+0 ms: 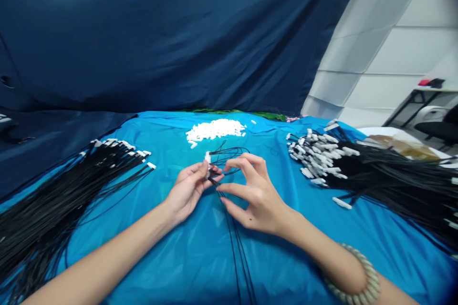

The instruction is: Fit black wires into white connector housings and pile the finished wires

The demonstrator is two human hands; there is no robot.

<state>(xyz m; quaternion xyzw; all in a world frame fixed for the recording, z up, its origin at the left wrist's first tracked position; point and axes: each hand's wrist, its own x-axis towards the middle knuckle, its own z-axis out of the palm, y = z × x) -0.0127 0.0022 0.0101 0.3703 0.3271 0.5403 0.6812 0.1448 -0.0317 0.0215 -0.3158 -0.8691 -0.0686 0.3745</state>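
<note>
Between the thumb and fingers of my left hand [191,188] is a small white plastic connector [208,157], held upright. Thin black wires [234,228] run from the connector; some curl away behind my right hand, others hang down toward the near edge. My right hand [255,190] is just right of the connector, its thumb and index fingertips close together around the wires below it. Its other fingers are bent and spread above, near the looped wires. Where the wires enter the connector is partly hidden by my left fingers.
A pile of small white connector pieces [216,129] lies ahead on the blue cloth [171,257]. Bundles of black wires with white ends lie at left [71,195] and right [386,171]. A dark blue curtain [161,33] hangs behind.
</note>
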